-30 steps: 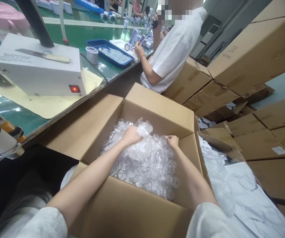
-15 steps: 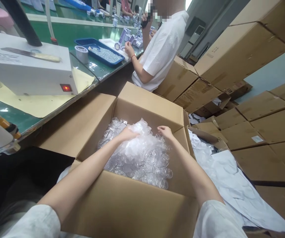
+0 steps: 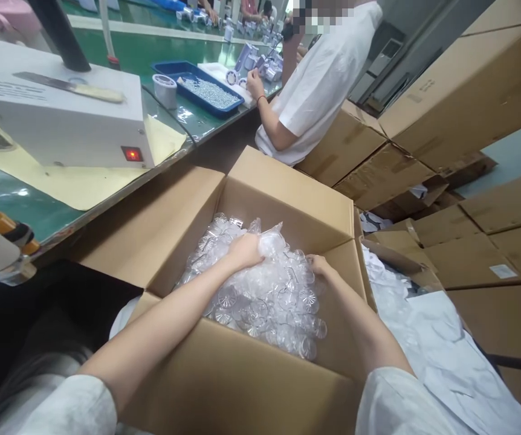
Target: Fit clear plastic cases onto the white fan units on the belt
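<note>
In front of me stands an open cardboard box [image 3: 242, 374], its flaps folded outward. Inside lie many clear plastic round parts [image 3: 255, 311] with ribbed discs, packed close together. My left hand [image 3: 246, 251] is closed on a crumpled clear plastic bag [image 3: 272, 241] lying over the parts. At the right side of the pile, my right hand [image 3: 321, 266] has its fingers bent down against the clear parts near the box's inner wall. Its fingertips are partly hidden, and I cannot make out whether they hold anything.
On the green bench [image 3: 129, 36] at left sit a white machine [image 3: 61, 121] with a knife [image 3: 70, 87] on top, and a blue tray [image 3: 197, 90] of small pellets. A co-worker [image 3: 315, 90] stands beyond the box. Stacked cartons [image 3: 491, 248] and white sheets [image 3: 437, 344] occupy the right.
My left hand has shifted right with the plastic bag, drawing it toward the back of the pile. My right hand has moved down onto the clear parts. The view has turned slightly left.
</note>
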`<state>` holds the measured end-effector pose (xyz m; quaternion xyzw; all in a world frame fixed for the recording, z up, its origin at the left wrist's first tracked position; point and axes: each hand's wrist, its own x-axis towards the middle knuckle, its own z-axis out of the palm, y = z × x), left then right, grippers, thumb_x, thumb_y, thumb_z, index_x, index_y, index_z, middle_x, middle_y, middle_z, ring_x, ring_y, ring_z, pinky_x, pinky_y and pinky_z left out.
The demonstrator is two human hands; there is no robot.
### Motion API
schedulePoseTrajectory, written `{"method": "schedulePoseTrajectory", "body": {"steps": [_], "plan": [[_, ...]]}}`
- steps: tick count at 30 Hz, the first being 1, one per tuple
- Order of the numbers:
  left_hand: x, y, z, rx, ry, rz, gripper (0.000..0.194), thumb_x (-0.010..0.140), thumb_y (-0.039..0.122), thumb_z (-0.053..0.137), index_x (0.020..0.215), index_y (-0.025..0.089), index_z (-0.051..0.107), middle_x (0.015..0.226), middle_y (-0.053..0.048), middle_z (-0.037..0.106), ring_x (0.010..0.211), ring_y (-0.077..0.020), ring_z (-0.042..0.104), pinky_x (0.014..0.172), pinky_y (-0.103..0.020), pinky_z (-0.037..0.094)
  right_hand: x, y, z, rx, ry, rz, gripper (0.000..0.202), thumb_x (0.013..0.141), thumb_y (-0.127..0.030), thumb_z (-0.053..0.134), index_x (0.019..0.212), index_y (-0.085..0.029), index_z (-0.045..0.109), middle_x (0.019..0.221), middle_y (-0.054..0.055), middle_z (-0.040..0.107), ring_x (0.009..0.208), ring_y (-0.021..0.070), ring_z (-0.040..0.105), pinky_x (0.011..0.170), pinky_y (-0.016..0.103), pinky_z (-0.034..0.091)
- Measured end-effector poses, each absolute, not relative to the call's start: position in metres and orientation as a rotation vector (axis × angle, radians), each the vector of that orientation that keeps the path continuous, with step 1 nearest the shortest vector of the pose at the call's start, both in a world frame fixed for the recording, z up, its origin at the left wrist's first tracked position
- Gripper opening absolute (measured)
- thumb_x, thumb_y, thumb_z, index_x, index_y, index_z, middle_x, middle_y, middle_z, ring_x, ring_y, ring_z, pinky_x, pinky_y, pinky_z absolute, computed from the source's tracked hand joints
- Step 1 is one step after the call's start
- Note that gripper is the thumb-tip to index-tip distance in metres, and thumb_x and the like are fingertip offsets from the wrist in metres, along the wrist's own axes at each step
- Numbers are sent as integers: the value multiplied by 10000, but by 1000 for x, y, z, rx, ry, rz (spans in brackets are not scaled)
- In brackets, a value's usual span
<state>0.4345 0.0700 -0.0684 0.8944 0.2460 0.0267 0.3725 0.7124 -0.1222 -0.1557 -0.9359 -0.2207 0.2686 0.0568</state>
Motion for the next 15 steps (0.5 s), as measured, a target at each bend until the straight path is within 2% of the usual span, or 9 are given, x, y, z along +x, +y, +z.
{"method": "schedulePoseTrajectory", "body": {"steps": [10, 15], "plan": [[433, 70, -69, 2272, 617, 32, 176, 700, 243, 625, 834, 196, 727, 948, -132, 747, 957, -334, 689, 813, -375, 508, 702, -143, -175, -2939, -659, 676, 256, 956, -304, 622, 1161, -150, 618, 1190, 83, 618, 1021, 232, 630, 862, 417, 554], [430, 71, -70, 2244, 630, 61, 195, 701, 251, 631, 851, 182, 734, 942, -164, 737, 989, -372, 685, 820, -399, 512, 685, -134, -157, -2909, -793, 598, 226, 961, -310, 613, 1128, -158, 631, 1153, 73, 631, 982, 219, 638, 842, 393, 557]]}}
